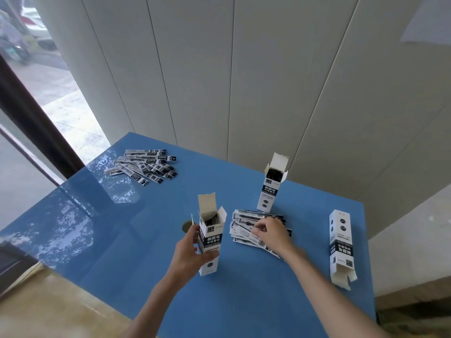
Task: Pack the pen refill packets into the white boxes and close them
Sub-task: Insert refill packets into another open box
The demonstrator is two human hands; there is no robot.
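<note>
Left hand [192,252] grips open box [210,242]; right hand [271,232] pinches packet pile [246,230]; spare packets [144,167] far-left.

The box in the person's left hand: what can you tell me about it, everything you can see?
The box is a tall, slim white carton, seemingly thin card, with a black printed label band on its front. It stands upright on the blue table, its top flaps open, with dark contents showing inside. The left hand grips it around the lower middle. It sits left of a pile of packets, apart from them.
</note>
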